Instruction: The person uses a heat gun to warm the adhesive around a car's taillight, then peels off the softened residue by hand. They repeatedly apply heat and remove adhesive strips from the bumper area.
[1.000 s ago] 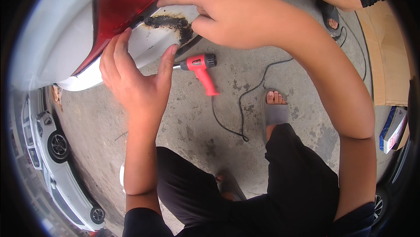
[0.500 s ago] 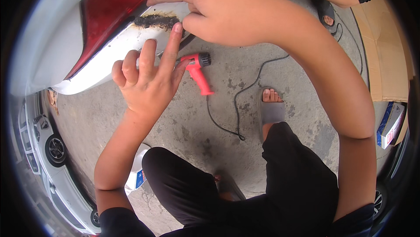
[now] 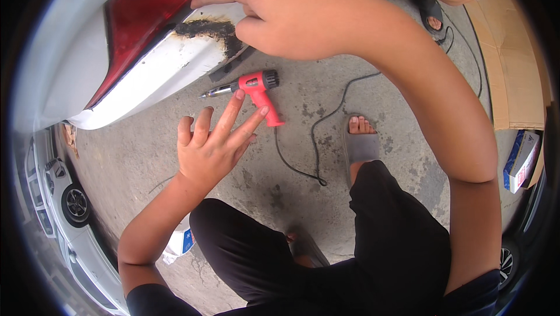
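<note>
The empty left hand (image 3: pixel 209 148) splayed near the red heat gun (image 3: pixel 256 84); the right hand (image 3: pixel 286 15), grip unclear, overlapped the taillight (image 3: pixel 143 21).

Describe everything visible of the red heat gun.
The heat gun is pistol-shaped: red, plastic-looking body and handle, black ribbed rear cap, slim metallic barrel. It lies on its side on stained concrete near the car's white bodywork, barrel toward the picture's left, handle toward its lower edge. A black cord leaves the handle's base. The left hand overlaps it in view without gripping it; contact cannot be judged, nor whether it is switched on.
</note>
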